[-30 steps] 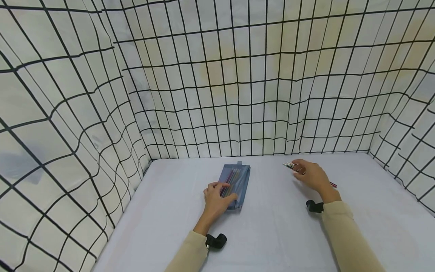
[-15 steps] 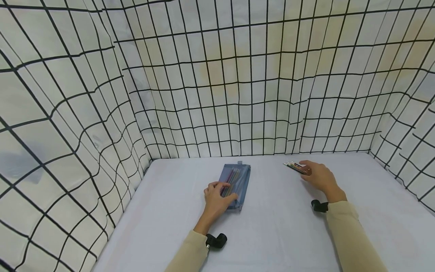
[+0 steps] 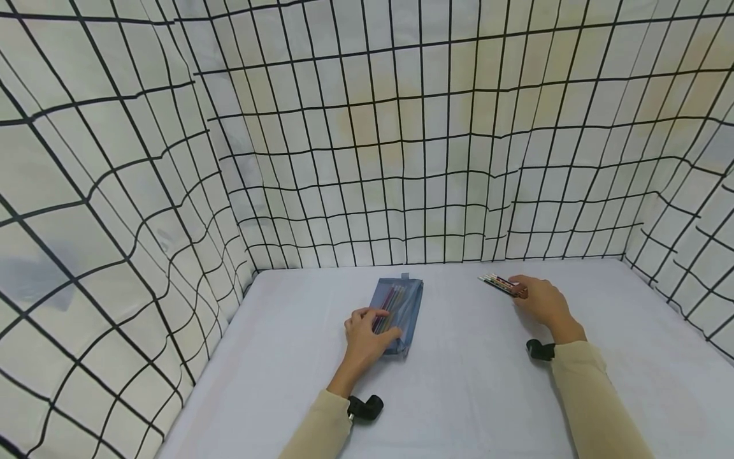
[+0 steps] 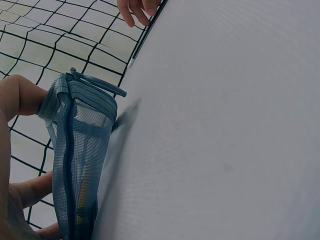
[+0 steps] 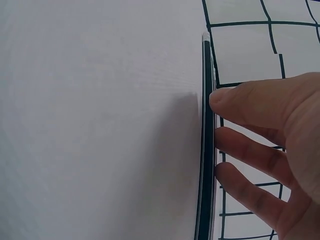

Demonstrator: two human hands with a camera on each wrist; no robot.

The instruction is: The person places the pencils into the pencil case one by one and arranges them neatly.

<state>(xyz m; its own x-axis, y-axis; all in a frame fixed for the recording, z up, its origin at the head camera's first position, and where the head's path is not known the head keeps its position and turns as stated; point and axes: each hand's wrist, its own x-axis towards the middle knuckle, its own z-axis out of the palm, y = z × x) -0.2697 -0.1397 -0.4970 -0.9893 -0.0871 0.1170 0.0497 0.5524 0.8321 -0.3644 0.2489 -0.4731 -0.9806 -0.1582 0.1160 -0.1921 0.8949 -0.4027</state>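
A translucent blue mesh pencil case [image 3: 410, 299] lies on the white table, with several coloured pencils [image 3: 392, 303] showing inside. My left hand [image 3: 367, 331] grips its near half, thumb on the right side and fingers on the left. In the left wrist view the case [image 4: 82, 135] shows its zipper [image 4: 68, 120] and a pull tab at the end. To the right lies a bundle of loose pencils [image 3: 497, 284], tips pointing left. My right hand [image 3: 545, 303] pinches them between thumb and fingers and hides their other ends. A dark pencil [image 5: 206, 140] runs along the fingertips in the right wrist view.
A white wall with a black grid [image 3: 424, 159] rises behind the table [image 3: 459, 395] and along both sides. Black wrist cameras sit on both wrists, the left one [image 3: 366, 408] and the right one [image 3: 540, 349]. Bare tabletop separates the case from the loose pencils.
My right hand has slid right along the loose pencils, uncovering more of their tip ends and covering the red ends. The left hand and the pencil case have stayed in place.
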